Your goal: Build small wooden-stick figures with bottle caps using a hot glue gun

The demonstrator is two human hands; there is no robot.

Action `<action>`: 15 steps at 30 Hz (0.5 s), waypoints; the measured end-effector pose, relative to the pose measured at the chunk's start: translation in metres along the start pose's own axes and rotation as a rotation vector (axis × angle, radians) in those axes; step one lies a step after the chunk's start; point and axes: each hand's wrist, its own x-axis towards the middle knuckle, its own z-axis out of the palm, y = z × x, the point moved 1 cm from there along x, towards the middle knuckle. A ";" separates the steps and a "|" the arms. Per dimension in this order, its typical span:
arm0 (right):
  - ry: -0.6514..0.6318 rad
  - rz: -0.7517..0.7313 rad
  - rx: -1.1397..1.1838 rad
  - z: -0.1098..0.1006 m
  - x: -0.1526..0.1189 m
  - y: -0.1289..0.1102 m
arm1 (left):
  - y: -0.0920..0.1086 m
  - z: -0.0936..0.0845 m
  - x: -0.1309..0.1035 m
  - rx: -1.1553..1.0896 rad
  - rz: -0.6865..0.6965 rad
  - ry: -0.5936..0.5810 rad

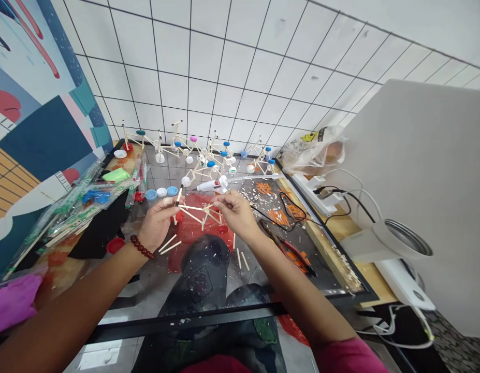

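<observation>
Both hands hold up a small frame of pale wooden sticks [192, 207] above the glass tabletop. My left hand [159, 220], with a red bead bracelet at its wrist, pinches the frame's left end beside an upright stick with black parts [179, 196]. My right hand [237, 213] has thumb and forefinger closed on a stick at the frame's right side. Under the frame lies a red sheet [189, 235], with red bottle caps [222, 229] close by. Loose sticks [170, 246] rest below my left hand, and two more [243, 259] below my right.
Stick models with coloured caps [211, 163] line the back edge. A glue gun [211, 185] lies before them. Pliers [297, 255], a black cable and wood scraps are on the right, near a power strip [317, 194]. Plastic packets [88, 202] cover the left side.
</observation>
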 end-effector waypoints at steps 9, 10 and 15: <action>-0.049 -0.039 -0.078 0.007 0.013 -0.003 | 0.000 0.000 0.001 0.000 0.002 -0.013; -0.043 -0.052 -0.092 0.006 0.013 -0.003 | 0.000 -0.001 0.001 -0.001 0.000 -0.013; 0.026 -0.111 -0.163 -0.006 0.003 -0.001 | 0.001 0.000 0.000 0.006 0.001 0.004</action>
